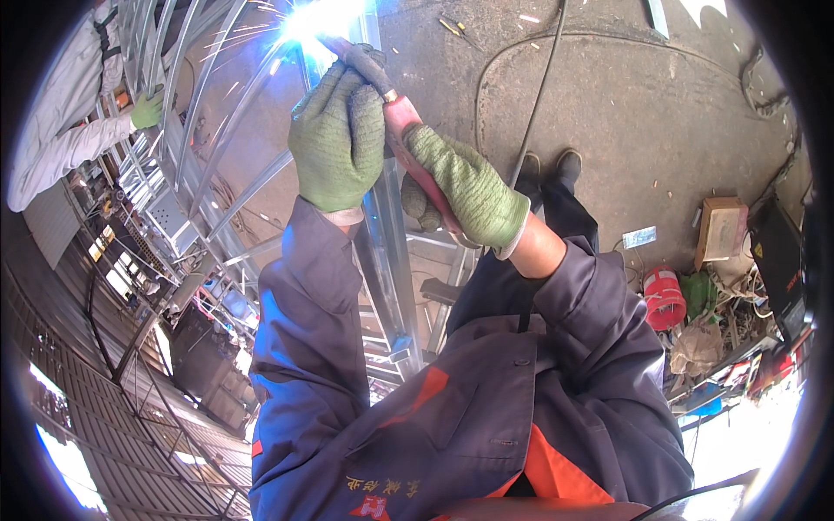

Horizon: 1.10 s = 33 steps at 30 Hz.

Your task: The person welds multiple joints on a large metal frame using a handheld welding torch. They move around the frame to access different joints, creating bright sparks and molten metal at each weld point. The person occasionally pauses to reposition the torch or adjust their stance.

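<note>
A welding torch (401, 115) with a red handle and a dark neck reaches up and left from my grip. Its tip meets a glaring white-blue arc (320, 17) that throws sparks leftward and hides the joint behind it. My right hand (473, 187), in a green work glove, is closed around the red handle. Closer to the arc, my left hand (339, 143), gloved the same way, has its fingers curled against the torch's dark neck. Below my left hand runs a shiny metal frame (388, 269) of long square tubes.
At the left, another person's green-gloved hand (148, 110) rests on curved metal bars (187, 113). A black cable (546, 78) crosses the concrete floor. At the right stand a red bucket (664, 298), a wooden box (720, 229) and a black case (776, 260).
</note>
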{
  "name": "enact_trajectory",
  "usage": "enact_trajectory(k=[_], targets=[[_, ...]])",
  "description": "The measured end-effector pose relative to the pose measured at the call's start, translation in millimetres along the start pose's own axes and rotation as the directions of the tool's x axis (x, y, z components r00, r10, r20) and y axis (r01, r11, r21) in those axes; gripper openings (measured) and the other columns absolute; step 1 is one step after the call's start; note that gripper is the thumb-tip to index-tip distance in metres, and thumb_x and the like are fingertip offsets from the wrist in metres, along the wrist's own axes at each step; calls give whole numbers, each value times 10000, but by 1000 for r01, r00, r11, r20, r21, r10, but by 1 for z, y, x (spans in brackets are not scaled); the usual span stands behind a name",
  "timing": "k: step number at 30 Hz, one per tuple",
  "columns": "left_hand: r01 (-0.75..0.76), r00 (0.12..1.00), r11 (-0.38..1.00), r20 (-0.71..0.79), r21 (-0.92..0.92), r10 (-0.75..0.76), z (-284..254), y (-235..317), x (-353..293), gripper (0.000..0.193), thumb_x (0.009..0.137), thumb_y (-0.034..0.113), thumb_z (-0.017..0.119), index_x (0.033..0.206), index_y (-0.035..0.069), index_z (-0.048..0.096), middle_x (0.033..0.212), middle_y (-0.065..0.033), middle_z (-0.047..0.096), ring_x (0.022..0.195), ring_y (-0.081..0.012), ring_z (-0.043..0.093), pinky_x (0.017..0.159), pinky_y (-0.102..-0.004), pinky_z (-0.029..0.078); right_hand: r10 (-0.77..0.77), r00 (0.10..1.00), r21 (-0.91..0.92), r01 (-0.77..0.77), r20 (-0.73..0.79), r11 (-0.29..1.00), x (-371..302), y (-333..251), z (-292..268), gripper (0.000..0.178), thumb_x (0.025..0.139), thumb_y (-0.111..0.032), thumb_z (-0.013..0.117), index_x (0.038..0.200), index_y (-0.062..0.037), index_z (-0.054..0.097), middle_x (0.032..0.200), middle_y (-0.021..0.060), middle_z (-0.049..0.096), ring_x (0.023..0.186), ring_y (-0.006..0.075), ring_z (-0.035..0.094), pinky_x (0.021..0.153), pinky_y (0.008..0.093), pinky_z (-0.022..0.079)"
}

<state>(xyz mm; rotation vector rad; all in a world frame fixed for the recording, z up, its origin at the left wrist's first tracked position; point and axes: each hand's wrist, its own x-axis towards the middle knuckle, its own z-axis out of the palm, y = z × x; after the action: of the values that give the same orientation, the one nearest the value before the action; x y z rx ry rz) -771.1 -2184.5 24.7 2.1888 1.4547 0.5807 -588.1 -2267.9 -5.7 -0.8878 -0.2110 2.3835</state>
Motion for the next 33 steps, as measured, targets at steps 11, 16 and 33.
enact_trajectory(k=[11, 16, 33], targets=[[66, 998, 997, 23, -30, -65, 1, 2, -2, 214, 1080, 200, 636, 1126, 43, 775, 1130, -185, 788, 966, -410, 774, 858, -457, 606, -35, 999, 111, 38, -29, 993, -1, -1, 6, 741, 1082, -744, 570, 1355, -71, 716, 843, 12, 649, 666, 105, 586, 590, 285, 472], [-71, 997, 991, 31, 111, 68, 2, 3, 3, 186, 1064, 177, 652, 1094, 40, 774, 1096, -166, 786, 942, -395, 765, 833, -461, 594, 7, 1000, 84, -5, -23, 996, -1, -2, 6, 644, 1123, -678, 540, 1163, -63, 728, 717, 60, 643, 500, 134, 507, 497, 300, 383], [10, 1000, 999, 10, 41, -10, 1, 6, -2, 188, 1065, 194, 668, 1073, 32, 764, 1061, -175, 773, 930, -403, 756, 824, -458, 589, -403, 915, -115, 397, -34, 911, 4, 12, 4, 721, 1104, -721, 552, 1408, -93, 731, 969, 2, 690, 713, 84, 600, 597, 278, 477]])
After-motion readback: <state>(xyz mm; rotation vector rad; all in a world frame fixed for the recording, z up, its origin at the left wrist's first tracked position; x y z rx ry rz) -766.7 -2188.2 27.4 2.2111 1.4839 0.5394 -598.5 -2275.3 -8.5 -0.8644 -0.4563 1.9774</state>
